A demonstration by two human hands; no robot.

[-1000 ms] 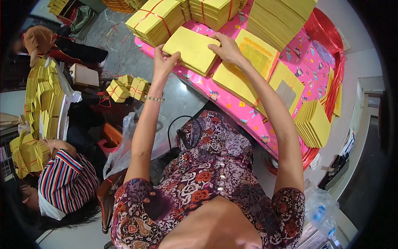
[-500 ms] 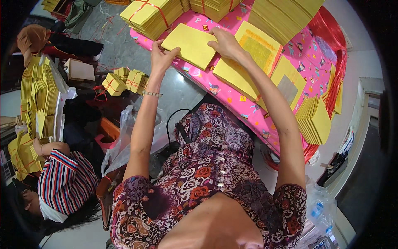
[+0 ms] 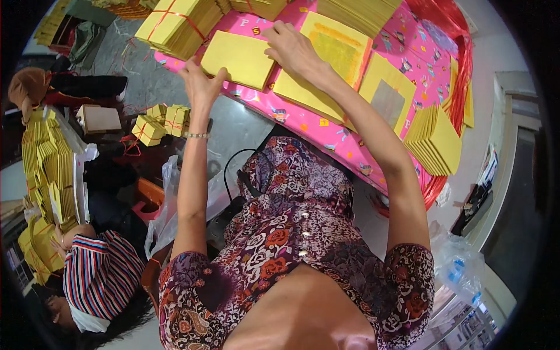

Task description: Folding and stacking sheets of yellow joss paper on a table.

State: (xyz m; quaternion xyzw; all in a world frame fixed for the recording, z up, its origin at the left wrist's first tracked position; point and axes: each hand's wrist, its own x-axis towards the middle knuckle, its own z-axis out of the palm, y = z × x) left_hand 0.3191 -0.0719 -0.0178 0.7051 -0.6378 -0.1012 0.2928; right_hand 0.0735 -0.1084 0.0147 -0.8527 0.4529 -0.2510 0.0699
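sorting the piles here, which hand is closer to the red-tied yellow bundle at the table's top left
Left. The left hand sits just below the bundle; the right hand is further right, across the flat yellow stack.

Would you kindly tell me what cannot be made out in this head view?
- Right hand: its fingertips on the yellow paper stack hide what lies under them.
- Left hand: palm faces away, so its grip on the stack's edge is unclear.
- Tied yellow bundles: cut off by the top edge.
- Pink tablecloth: prints too small.
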